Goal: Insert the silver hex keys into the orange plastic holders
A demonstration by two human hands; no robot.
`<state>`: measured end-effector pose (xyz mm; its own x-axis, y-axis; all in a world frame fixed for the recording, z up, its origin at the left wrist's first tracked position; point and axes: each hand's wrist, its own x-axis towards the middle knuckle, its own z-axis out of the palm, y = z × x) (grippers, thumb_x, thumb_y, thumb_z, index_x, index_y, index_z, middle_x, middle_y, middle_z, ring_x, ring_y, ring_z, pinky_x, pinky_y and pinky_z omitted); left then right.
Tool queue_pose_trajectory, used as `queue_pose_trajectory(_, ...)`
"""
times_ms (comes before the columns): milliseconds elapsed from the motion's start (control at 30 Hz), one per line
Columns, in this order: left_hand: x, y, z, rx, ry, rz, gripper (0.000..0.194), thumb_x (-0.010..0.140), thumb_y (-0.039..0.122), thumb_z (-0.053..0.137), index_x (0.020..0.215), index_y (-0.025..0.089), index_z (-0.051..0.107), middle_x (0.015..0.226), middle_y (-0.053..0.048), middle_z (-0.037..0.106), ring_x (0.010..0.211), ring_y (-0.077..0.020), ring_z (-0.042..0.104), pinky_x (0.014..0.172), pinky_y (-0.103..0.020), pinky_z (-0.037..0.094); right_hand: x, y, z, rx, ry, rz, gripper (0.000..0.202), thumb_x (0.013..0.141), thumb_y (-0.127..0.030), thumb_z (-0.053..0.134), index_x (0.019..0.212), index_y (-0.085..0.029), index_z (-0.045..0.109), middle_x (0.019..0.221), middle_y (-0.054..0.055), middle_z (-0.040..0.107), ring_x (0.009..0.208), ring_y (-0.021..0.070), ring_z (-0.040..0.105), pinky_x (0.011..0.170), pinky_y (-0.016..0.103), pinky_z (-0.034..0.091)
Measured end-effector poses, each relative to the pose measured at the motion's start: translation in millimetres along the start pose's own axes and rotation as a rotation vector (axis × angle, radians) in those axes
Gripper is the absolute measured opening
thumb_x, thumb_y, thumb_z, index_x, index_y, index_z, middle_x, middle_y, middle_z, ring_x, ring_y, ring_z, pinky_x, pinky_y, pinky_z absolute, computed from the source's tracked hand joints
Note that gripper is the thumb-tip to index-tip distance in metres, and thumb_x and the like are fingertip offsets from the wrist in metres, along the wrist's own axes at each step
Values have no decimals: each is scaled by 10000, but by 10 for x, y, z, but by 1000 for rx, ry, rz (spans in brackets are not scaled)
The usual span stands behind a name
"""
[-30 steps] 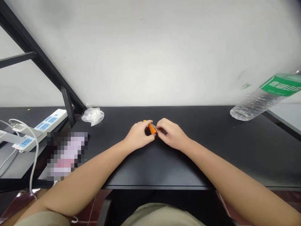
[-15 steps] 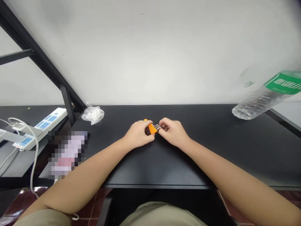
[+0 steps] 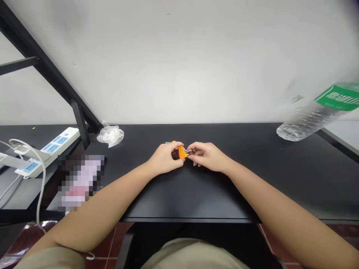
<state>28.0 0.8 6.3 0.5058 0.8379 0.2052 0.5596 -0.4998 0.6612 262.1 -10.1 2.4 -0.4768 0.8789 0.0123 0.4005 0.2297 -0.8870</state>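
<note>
Over the middle of the black desk, my left hand is closed around an orange holder that carries a set of metal hex keys. Dark key shafts show between its thumb and fingers, and thin tips stick out past the holder on the far left side. My right hand is closed at the right end of the set, thumb and forefinger pinching the shiny key ends. Its other fingers are curled below, and exactly how many keys it grips cannot be made out.
A clear plastic bottle with a green label leans at the right. At the back left lies a crumpled clear plastic bag. A blurred-out flat item, a white power strip and a white cable are on the left.
My right hand has shifted slightly and its thumb and forefinger have straightened along the key ends. The left hand keeps its hold on the orange holder, with its fingers a little wider apart.
</note>
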Motion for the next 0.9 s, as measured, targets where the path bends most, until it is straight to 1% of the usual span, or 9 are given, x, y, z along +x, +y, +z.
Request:
queue_pose_trajectory(100, -6, 28, 4, 41, -12, 31, 419, 779, 294, 689, 1190, 220, 663, 969, -30, 731, 848, -206, 687, 776, -319, 553, 9, 7, -1, 120, -51, 63, 232, 899, -394, 702, 1016, -204, 640, 758, 13, 700, 618, 161, 687, 564, 282, 568)
queue_pose_trajectory(200, -13, 67, 1, 63, -44, 62, 360, 795, 288, 675, 1151, 232, 669, 917, -22, 726, 803, -203, 680, 745, -321, 544, 29, 20, 15, 325, -138, 143, 316, 879, -467, 736, 987, -195, 616, 784, 31, 714, 608, 160, 687, 523, 269, 560)
queue_pose_trajectory(267, -15, 77, -3, 74, -44, 75, 349, 801, 288, 670, 1146, 236, 667, 911, -23, 724, 799, -205, 679, 747, -324, 540, 43, 20, 32, 464, -141, 200, 364, 882, -528, 723, 957, -190, 609, 808, 48, 726, 582, 146, 676, 491, 252, 545)
queue_pose_trajectory(367, -10, 62, -10, 100, -14, 90, 388, 795, 292, 671, 1178, 228, 654, 971, -33, 726, 853, -214, 683, 788, -325, 538, 57, 9, 50, 612, -130, 261, 404, 876, -571, 719, 908, -181, 620, 805, 60, 730, 552, 125, 655, 452, 219, 516)
queue_pose_trajectory(433, -6, 49, -16, 118, -4, 101, 410, 793, 295, 673, 1196, 223, 649, 1017, -41, 724, 894, -217, 682, 819, -325, 537, 62, 5, 51, 652, -161, 297, 416, 866, -572, 732, 869, -167, 639, 774, 64, 722, 523, 116, 636, 430, 211, 500)
queue_pose_trajectory(500, -2, 45, -24, 125, -9, 109, 392, 798, 296, 670, 1183, 223, 652, 1031, -42, 722, 908, -216, 679, 829, -322, 534, 65, 10, 40, 675, -182, 330, 423, 862, -567, 740, 848, -152, 660, 755, 67, 714, 508, 112, 625, 419, 210, 493)
queue_pose_trajectory(633, 2, 57, -43, 124, -27, 104, 318, 809, 284, 657, 1122, 226, 659, 994, -32, 720, 865, -203, 668, 798, -312, 531, 63, 26, 1, 709, -159, 360, 439, 888, -577, 706, 865, -139, 684, 748, 61, 699, 505, 108, 621, 411, 203, 487)
queue_pose_trajectory(800, 6, 63, -58, 85, -17, 87, 343, 804, 295, 667, 1140, 227, 663, 974, -26, 715, 837, -189, 656, 796, -307, 532, 55, 28, -49, 717, -142, 318, 347, 867, -483, 765, 829, -155, 657, 698, 21, 676, 481, 96, 604, 401, 186, 477)
queue_pose_trajectory(900, 1, 87, -83, 17, -40, 102, 340, 804, 307, 672, 1135, 229, 668, 905, -9, 697, 780, -168, 636, 763, -295, 528, 50, 59, -85, 840, -180, 315, 300, 877, -443, 757, 844, -172, 633, 683, 3, 672, 450, 88, 585, 367, 172, 439)
